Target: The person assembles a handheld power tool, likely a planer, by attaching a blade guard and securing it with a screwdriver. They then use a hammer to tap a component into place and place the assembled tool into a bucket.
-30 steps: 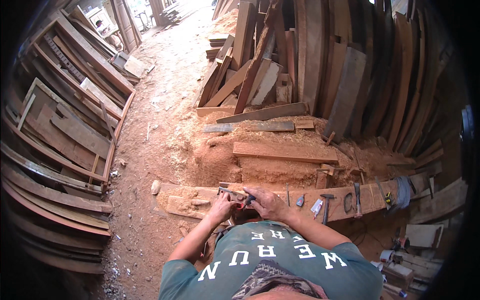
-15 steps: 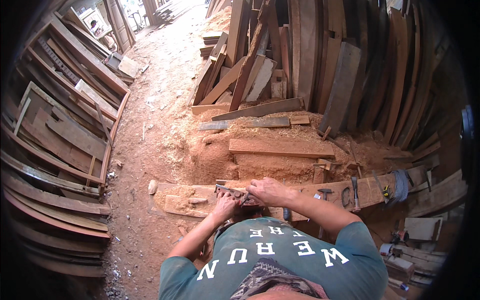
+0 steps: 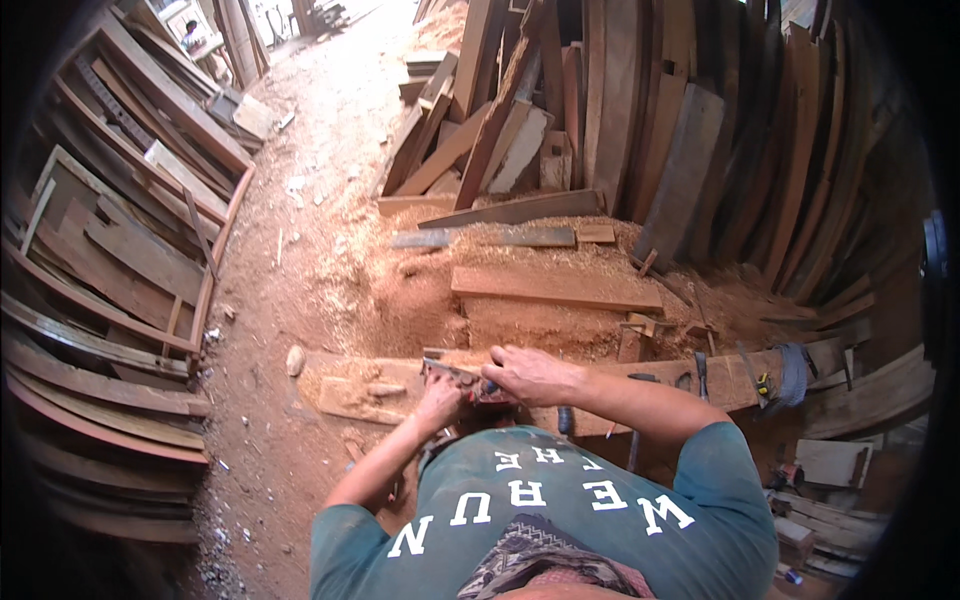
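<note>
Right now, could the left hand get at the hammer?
Probably not easily: the left hand is on a tool, and in this view the right forearm crosses over the hammer.

The bench (image 3: 729, 385) runs crosswise before the person (image 3: 590, 540). A tool (image 3: 487, 394) is between the left grip (image 3: 440, 396) and the right grip (image 3: 527, 374), left of the bench's middle. Shavings (image 3: 340, 374) lie on the bench's left end; a chisel (image 3: 702, 378) lies toward its right, with a bundle (image 3: 792, 375) farther right. Beyond the bench, a board (image 3: 555, 287) lies on sawdust (image 3: 412, 318). Upright planks (image 3: 682, 180) stand behind that and rightward; stacked boards (image 3: 105, 402) line the left, across the floor (image 3: 268, 345).
</note>
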